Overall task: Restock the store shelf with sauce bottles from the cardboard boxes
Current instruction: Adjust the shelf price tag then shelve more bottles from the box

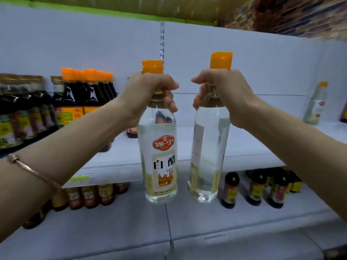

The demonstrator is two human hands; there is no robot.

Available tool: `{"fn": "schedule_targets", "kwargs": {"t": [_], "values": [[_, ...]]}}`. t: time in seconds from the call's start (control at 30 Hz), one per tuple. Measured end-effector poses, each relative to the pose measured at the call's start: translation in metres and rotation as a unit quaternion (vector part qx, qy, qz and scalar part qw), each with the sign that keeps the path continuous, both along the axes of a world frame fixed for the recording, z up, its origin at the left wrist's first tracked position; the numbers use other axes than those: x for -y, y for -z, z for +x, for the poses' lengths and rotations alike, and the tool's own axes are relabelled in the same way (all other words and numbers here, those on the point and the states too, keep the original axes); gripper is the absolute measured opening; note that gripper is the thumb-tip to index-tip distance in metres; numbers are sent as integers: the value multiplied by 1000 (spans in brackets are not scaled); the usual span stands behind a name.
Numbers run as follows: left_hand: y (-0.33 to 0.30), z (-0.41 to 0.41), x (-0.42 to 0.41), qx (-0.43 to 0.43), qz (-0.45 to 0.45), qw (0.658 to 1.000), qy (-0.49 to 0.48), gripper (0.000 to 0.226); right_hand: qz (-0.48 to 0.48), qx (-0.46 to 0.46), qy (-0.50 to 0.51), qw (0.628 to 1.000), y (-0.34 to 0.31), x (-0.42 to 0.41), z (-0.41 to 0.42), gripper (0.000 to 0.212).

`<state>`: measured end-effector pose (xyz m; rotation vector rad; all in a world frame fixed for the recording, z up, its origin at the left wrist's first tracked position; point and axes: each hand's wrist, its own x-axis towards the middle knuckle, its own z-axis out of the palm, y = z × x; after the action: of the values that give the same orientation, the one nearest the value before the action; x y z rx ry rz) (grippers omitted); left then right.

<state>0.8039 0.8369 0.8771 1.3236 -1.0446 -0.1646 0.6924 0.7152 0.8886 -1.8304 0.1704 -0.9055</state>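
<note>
Left hand [148, 91] grips the neck of a clear plastic vinegar bottle with orange cap and red-and-white front label [159, 156], fingers curled tight round it just under the cap. Right hand [223, 91] grips the neck of a second clear orange-capped bottle, label turned sideways [207, 152], same curled hold. Both bottles hang upright, side by side, apart, in front of the white metal store shelf [234, 147]. Dark soy sauce bottles with orange caps [88, 94] stand on that shelf at left. One more clear bottle [316, 104] stands far right. Small dark bottles [261, 186] sit on the lower shelf. Thin rose-gold bangle [32, 171] on left wrist.
</note>
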Motion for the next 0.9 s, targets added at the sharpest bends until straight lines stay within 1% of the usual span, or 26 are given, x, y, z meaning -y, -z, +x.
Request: {"fn": "schedule_targets", "kwargs": {"t": [0.13, 0.23, 0.33, 0.43, 0.57, 0.7, 0.77, 0.83, 0.9], "values": [[-8, 35, 4, -7, -11, 1000, -12, 30, -4, -3, -53, 999, 0, 14, 42, 25], [-16, 65, 12, -16, -11, 1000, -6, 31, 1, -3, -75, 997, -8, 22, 76, 27], [-22, 88, 20, 1, -11, 1000, -17, 30, -3, 12, -84, 996, -15, 30, 108, 24], [-26, 109, 26, 32, -20, 998, -49, 27, 12, 32, -114, 993, -20, 35, 135, 15], [-24, 139, 37, 39, 15, 997, -69, 27, 16, 2, -140, 990, -15, 49, 174, 19], [-15, 170, 47, 46, 27, 992, -111, 26, 21, -12, -159, 987, -4, 61, 213, 21], [-7, 186, 55, 18, 27, 990, -134, 31, 30, -23, -179, 983, 0, 66, 229, 20], [-1, 210, 61, -16, 55, 986, -157, 37, 31, -42, -194, 980, 5, 72, 245, 22], [6, 223, 61, -21, 109, 982, -156, 25, 29, -60, -205, 976, 10, 78, 259, 29]]}}
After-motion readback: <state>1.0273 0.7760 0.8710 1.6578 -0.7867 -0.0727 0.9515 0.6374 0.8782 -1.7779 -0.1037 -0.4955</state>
